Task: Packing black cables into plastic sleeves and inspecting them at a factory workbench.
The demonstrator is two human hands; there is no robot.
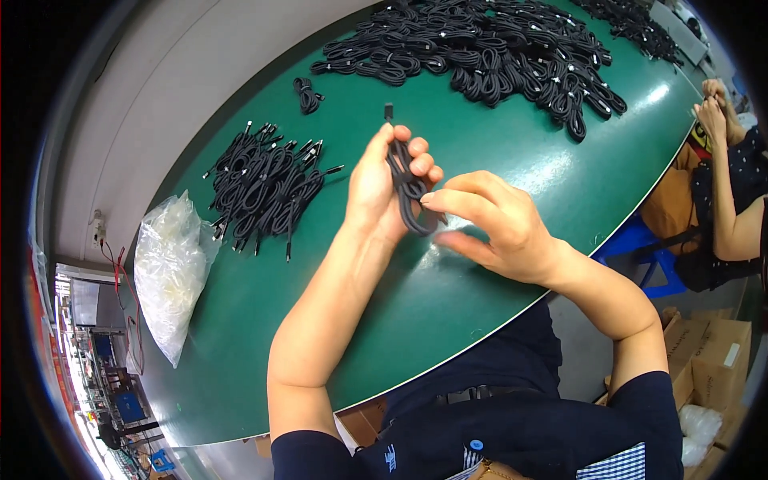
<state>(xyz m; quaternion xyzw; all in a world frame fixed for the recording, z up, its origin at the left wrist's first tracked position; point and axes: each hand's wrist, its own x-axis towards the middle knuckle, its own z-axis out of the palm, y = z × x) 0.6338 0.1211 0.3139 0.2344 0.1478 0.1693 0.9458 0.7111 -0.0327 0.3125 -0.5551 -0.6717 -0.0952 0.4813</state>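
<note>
A coiled black cable (pixel 406 186) lies along the palm of my left hand (pixel 380 180), whose fingers curl round it. One connector of the cable sticks up past my thumb, pointing away from me. My right hand (pixel 500 226) is beside the lower end of the coil, thumb and index finger apart, fingertips close to the loop and slightly blurred. Whether those fingertips touch the cable I cannot tell. To the left on the green table (pixel 320 280) is a pile of black cables (pixel 268 184) with bare connector ends. A single bundled cable (pixel 306 96) sits farther back.
A big heap of bundled black cables (pixel 488 56) covers the far side of the table. A clear plastic bag (pixel 172 272) stands at the left edge. Another person's hands (pixel 712 112) are at the far right, near a blue stool (pixel 652 268) and cardboard boxes (pixel 708 360).
</note>
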